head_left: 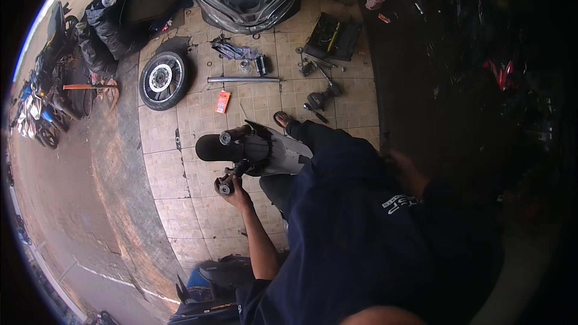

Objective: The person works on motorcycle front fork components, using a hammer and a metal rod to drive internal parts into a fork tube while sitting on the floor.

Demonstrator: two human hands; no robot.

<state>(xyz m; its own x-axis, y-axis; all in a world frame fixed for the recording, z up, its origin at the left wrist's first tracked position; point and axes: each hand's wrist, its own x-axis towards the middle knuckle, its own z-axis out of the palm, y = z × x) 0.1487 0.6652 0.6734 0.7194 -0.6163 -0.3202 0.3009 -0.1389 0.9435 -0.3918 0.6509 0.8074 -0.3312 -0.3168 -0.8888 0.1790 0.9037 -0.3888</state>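
Observation:
My left hand (236, 189) grips the lower end of a dark metal fork leg (226, 186). A second fork leg (233, 134) lies just above it, beside a black front fender (212, 147) and grey bodywork (282, 153). My right hand (402, 165) is out at the right in shadow, near the floor's dark edge; its fingers curl round something dark that I cannot make out. My sandalled foot (283, 119) is on the tiled floor beside the bodywork.
Above lie a wheel (162, 81), a metal tube (244, 79), an orange packet (223, 101), an impact driver (319, 97), a tool tray (331, 39) and a rag (232, 49). Parked motorcycles (42, 99), black bags (102, 36) and a large motorcycle panel (244, 0) surround them.

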